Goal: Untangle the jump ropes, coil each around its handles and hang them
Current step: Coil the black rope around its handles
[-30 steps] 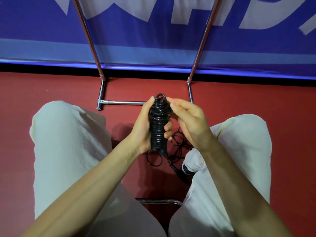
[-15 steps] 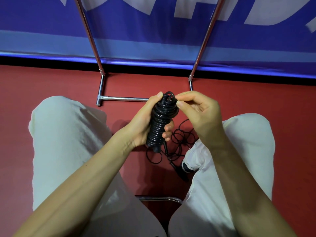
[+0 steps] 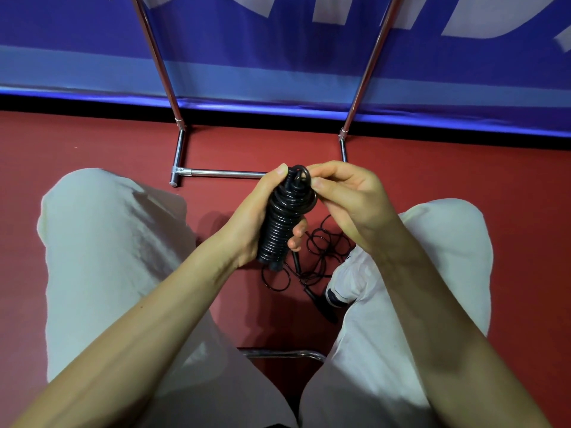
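No containers anywhere in this shot, so that part's quick. The coiled jump rope is up in front of the person's knees, a tight black spiral wound round its handles, tilted a bit with the top leaning right. The left hand is wrapped round the bundle from the left side, thumb up along the top and fingertips poking out on the right of the coil, so it's got a proper grip. The right hand is at the top end, fingers curled and pinching the last loop of cord where it sticks up out of the coil. A second rope is lying loose and tangled on the red floor below the hands, just beside a white shoe, with one black handle end pointing toward the camera. Behind it all stands a chrome rack, its two poles going up out of frame and a crossbar on the floor. As for writing: the blue banner on the back wall has big white letters, but they're cut off at the top, so I can't read any of it. Light trousers fill both sides.
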{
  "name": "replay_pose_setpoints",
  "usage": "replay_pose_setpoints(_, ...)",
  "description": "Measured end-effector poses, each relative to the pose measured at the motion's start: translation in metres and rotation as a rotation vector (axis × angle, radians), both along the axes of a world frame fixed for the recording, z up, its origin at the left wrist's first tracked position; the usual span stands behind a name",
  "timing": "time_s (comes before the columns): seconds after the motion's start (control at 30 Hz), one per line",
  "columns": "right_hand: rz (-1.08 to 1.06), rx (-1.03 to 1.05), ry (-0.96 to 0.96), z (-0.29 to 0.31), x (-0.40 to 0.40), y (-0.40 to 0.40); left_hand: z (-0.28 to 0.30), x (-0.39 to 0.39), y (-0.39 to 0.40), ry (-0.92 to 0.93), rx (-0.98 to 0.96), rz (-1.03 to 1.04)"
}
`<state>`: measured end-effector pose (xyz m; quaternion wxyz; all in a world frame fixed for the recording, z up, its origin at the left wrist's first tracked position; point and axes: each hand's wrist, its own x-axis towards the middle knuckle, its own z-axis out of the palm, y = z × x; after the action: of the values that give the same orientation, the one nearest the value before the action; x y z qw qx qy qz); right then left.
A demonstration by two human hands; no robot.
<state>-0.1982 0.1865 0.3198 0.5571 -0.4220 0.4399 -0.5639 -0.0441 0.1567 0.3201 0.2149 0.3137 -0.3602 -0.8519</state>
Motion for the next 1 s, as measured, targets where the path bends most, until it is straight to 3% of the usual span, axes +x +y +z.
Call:
replay_pose_setpoints(0.2, 0.121, 0.124, -0.173, 0.010, -0.002, -0.003, -0.002, 0.001, -0.001, -0.010, -0.111, 0.001)
replay_pose_setpoints(0.37, 0.045, 0.109, -0.199, 0.008, 0.004, -0.002, -0.003, 0.000, -0.001, -0.006, -0.167, 0.061)
replay_pose_setpoints(0.67, -0.246, -0.003, 0.167, -0.005, 0.032, 0.001, -0.015, -0.005, -0.003, -0.253, -0.230, 0.358)
replay_pose_setpoints(0.8, -0.348, -0.008, 0.277, -0.012, 0.036, -0.003, -0.019, -0.013, -0.002, -0.300, -0.237, 0.399)
replay_pose_setpoints(1.0, -0.358, 0.006, 0.318, -0.017, 0.037, -0.003, -0.021, -0.015, 0.003, -0.159, -0.127, 0.446)
